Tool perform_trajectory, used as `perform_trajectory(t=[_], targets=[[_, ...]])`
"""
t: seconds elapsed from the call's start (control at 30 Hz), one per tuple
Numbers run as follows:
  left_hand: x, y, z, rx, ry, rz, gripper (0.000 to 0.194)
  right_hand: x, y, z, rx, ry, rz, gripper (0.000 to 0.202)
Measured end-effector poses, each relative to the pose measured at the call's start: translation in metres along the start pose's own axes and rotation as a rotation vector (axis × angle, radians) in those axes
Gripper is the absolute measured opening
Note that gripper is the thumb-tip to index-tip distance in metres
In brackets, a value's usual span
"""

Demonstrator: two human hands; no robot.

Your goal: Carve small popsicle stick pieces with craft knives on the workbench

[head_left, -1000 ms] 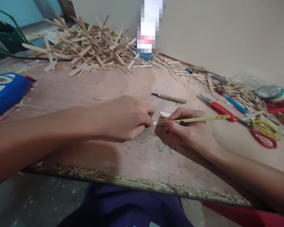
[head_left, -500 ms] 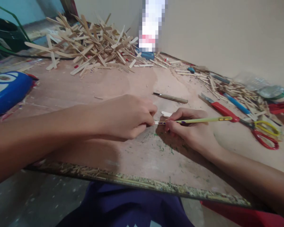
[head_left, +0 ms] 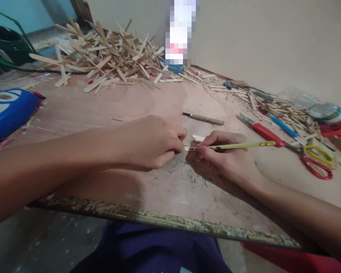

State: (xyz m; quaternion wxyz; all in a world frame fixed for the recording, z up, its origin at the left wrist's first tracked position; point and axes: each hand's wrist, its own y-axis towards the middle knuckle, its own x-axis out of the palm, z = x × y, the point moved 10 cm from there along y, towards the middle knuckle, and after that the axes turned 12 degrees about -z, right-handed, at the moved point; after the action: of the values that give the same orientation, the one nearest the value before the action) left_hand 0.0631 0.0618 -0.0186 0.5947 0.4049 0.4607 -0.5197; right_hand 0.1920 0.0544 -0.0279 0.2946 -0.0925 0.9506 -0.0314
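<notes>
Stick [head_left: 186,149] shows between both hands, low at the tabletop [head_left: 165,189], pinched by the left hand [head_left: 165,142]; the right hand [head_left: 230,155] pinches a yellow pencil-like tool [head_left: 244,145]. I'd brace that stick firmly, pressing lightly.

The tabletop [head_left: 159,100] lies open from left fingers [head_left: 179,143] to stick pile [head_left: 110,53] (a splinter [head_left: 117,120] aside), scissors [head_left: 301,151] obstructing the right.

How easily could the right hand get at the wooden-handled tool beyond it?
Probably yes: the wooden-handled tool lies just beyond the right hand, and nothing appears to stand between them. That hand holds what looks like a yellow pencil, though, so it would likely need to put that down first.
</notes>
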Motion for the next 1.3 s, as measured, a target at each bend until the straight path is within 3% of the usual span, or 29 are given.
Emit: perform_trajectory(t=[0.23,0.37,0.6,1.3], targets=[[-0.004,0.001,0.006,-0.017,-0.033,0.003,0.021,0.005,-0.006,0.018,0.130,0.239,0.019,0.019],[-0.005,0.006,0.010,-0.027,0.004,-0.022,0.011,0.010,-0.002,0.028,0.099,0.366,0.029,0.024],[0.001,0.009,0.009,-0.051,0.076,-0.093,0.011,0.008,0.001,0.022,0.002,0.293,0.030,0.020],[0.005,0.008,0.007,-0.088,0.048,-0.117,0.010,0.004,-0.001,0.022,0.003,0.257,0.066,0.015]])
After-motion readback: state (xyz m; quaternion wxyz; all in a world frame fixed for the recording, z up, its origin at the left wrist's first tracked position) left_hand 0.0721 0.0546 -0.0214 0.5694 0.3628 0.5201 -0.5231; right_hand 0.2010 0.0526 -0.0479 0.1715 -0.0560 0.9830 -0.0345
